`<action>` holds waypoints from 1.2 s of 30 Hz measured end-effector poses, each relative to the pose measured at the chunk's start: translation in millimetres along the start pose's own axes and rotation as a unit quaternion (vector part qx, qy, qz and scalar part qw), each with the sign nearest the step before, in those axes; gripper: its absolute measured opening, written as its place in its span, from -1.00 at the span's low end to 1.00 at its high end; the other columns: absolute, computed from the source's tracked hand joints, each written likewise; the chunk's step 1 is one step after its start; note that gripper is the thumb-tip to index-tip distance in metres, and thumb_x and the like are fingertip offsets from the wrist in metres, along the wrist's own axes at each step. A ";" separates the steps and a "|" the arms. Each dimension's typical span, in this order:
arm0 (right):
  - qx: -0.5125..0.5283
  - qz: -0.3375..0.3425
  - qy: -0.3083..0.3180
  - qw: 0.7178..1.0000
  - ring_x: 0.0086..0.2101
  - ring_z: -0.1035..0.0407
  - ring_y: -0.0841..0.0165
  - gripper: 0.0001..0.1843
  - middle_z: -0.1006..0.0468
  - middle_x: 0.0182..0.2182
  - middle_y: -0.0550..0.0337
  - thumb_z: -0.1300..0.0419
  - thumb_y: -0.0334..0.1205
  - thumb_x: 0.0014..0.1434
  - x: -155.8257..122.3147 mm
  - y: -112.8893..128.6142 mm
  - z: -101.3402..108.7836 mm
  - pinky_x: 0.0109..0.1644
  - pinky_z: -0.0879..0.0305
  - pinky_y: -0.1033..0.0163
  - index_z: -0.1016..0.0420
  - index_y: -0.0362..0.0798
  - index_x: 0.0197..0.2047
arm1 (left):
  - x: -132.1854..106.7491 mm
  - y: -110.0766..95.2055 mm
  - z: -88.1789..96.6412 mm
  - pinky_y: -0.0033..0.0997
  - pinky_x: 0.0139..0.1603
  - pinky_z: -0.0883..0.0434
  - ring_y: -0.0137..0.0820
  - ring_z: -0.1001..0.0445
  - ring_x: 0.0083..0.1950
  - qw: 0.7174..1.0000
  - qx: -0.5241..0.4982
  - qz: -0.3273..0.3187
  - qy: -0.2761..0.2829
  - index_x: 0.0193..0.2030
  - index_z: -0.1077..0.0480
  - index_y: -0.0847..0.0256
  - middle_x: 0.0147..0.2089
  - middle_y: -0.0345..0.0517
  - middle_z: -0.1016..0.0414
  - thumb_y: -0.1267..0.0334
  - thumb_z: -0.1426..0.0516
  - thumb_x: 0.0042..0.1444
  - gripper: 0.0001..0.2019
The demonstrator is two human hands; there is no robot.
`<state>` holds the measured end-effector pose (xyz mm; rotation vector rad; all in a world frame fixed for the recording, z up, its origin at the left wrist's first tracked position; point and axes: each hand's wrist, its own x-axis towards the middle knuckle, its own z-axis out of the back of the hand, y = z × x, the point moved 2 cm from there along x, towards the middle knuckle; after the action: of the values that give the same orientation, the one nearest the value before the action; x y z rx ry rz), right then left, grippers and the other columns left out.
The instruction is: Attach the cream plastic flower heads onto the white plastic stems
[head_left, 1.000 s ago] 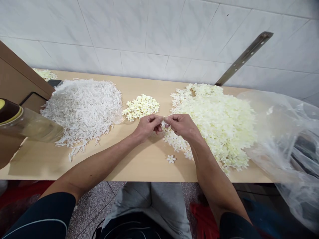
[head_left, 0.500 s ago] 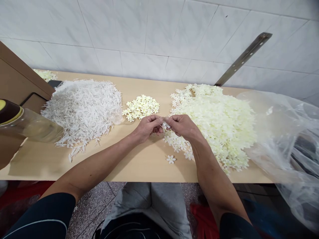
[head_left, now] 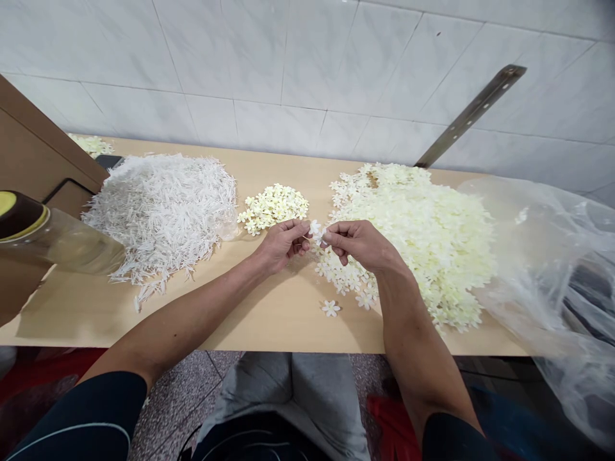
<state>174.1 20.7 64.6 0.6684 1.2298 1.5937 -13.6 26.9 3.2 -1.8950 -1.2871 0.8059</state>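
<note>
White flower [head_left: 315, 228] is up between both hands, above the tabletop [head_left: 250, 314]. I have left hand [head_left: 281, 246] with thumb and forefinger pinched at its left edge, right hand [head_left: 358, 243] pinching its right edge; fingertips near each other, flower between. Can't tell if it's one blossom or two overlapping. Small flower pile [head_left: 275, 206] just beyond the left hand. Big pale-yellow flower heap [head_left: 427, 224] beside and beyond the right hand. Loose flower [head_left: 330, 308] alone, nearer the table edge. Further left I see the white stick-like heap [head_left: 166, 202], then a clear jar [head_left: 84, 243], tilted. Far right: crumpled plastic sheet [head_left: 533, 224]. Metal bar [head_left: 471, 116] at the tiled wall [head_left: 259, 51].
</note>
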 end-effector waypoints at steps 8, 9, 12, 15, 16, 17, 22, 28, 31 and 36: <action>0.009 0.020 -0.032 0.999 -0.58 -0.23 0.47 -0.59 -0.38 -0.58 0.26 -0.40 0.13 0.10 -5.6 3.7 11.9 -0.55 -0.22 0.32 -0.53 -0.08 -0.38 | 0.1 -0.9 -0.4 -0.55 -0.56 -0.28 -0.60 -0.39 -0.51 0.999 0.023 -0.006 -0.024 -0.32 -0.44 0.29 -0.30 -0.15 -0.48 0.04 -0.44 -0.08 -0.60; 0.027 0.030 -0.045 0.998 -0.57 -0.22 0.48 -0.59 -0.38 -0.56 0.25 -0.40 0.12 0.10 -5.0 3.3 12.2 -0.56 -0.20 0.33 -0.51 -0.07 -0.39 | -0.8 -1.1 -1.4 -0.55 -0.55 -0.29 -0.60 -0.39 -0.52 0.999 0.031 -0.007 -0.021 -0.31 -0.45 0.30 -0.31 -0.15 -0.48 0.03 -0.44 -0.07 -0.60; 0.078 0.056 -0.088 0.991 -0.58 -0.15 0.50 -0.60 -0.34 -0.57 0.28 -0.41 0.10 0.10 -4.7 3.0 15.1 -0.59 -0.12 0.34 -0.45 -0.05 -0.39 | -2.8 -1.6 -3.4 -0.56 -0.55 -0.28 -0.60 -0.40 -0.51 0.998 0.052 -0.015 -0.011 -0.32 -0.45 0.30 -0.33 -0.17 -0.46 0.01 -0.42 -0.06 -0.60; 0.035 0.058 -0.117 0.991 -0.62 -0.11 0.51 -0.60 -0.30 -0.63 0.31 -0.40 0.11 0.11 -12.0 6.9 24.7 -0.61 -0.06 0.33 -0.48 -0.06 -0.37 | -2.9 -1.6 -3.0 -0.58 -0.56 -0.27 -0.59 -0.41 -0.50 0.998 0.060 -0.022 -0.009 -0.32 -0.45 0.29 -0.32 -0.15 -0.46 0.00 -0.41 -0.04 -0.60; -0.007 0.049 -0.115 0.992 -0.63 -0.10 0.51 -0.61 -0.31 -0.64 0.30 -0.39 0.11 0.12 -16.3 9.0 29.1 -0.61 -0.04 0.33 -0.51 -0.07 -0.37 | -2.7 -1.4 -2.5 -0.58 -0.57 -0.27 -0.58 -0.41 -0.50 0.998 0.062 -0.023 -0.009 -0.33 -0.45 0.29 -0.32 -0.15 -0.47 0.00 -0.41 -0.03 -0.60; -0.057 0.034 -0.110 0.992 -0.65 -0.10 0.51 -0.61 -0.33 -0.66 0.29 -0.38 0.11 0.12 -21.1 11.2 33.8 -0.61 -0.03 0.32 -0.55 -0.08 -0.36 | -2.5 -1.1 -2.0 -0.58 -0.57 -0.27 -0.58 -0.42 -0.50 0.998 0.066 -0.024 -0.010 -0.33 -0.45 0.29 -0.31 -0.14 -0.48 0.01 -0.41 -0.03 -0.61; -0.248 -0.020 -0.097 0.964 -0.68 -0.13 0.49 -0.61 -0.40 -0.69 0.23 -0.34 0.09 0.15 -39.9 17.9 54.5 -0.61 -0.05 0.28 -0.66 -0.09 -0.41 | -3.1 3.9 -2.1 -0.56 -0.55 -0.31 -0.57 -0.41 -0.50 0.995 0.090 -0.032 0.002 -0.30 -0.49 0.30 -0.33 -0.10 -0.51 0.05 -0.40 -0.01 -0.65; -0.351 0.003 -0.101 0.931 -0.59 -0.30 0.41 -0.72 -0.64 -0.49 0.13 -0.27 -0.03 0.21 -42.1 16.6 60.8 -0.52 -0.18 0.27 -0.72 -0.05 -0.25 | -6.5 14.1 -8.0 -0.51 -0.56 -0.37 -0.52 -0.42 -0.51 0.990 0.132 -0.042 0.031 -0.29 -0.51 0.30 -0.37 -0.10 -0.52 0.05 -0.39 0.01 -0.66; -0.335 0.013 -0.136 0.932 -0.55 -0.34 0.39 -0.63 -0.68 -0.39 0.10 -0.21 0.06 0.25 -40.3 21.2 54.1 -0.47 -0.21 0.26 -0.70 -0.04 -0.18 | -7.8 16.7 -10.1 -0.51 -0.56 -0.40 -0.51 -0.44 -0.52 0.984 0.160 -0.061 0.043 -0.27 -0.52 0.29 -0.41 -0.12 -0.51 0.05 -0.36 0.04 -0.68; -0.281 0.035 -0.069 0.957 -0.55 -0.28 0.41 -0.56 -0.56 -0.51 0.18 -0.22 0.13 0.23 -27.1 28.0 23.2 -0.45 -0.18 0.26 -0.70 -0.04 -0.11 | -9.2 17.7 -11.9 -0.52 -0.57 -0.40 -0.49 -0.43 -0.55 0.973 0.201 -0.097 0.054 -0.24 -0.52 0.29 -0.52 -0.17 -0.47 0.05 -0.32 0.11 -0.70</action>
<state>193.8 4.5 102.1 0.4459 0.6062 1.8115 2.0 11.3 -3.6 -1.4485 -1.1235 0.7805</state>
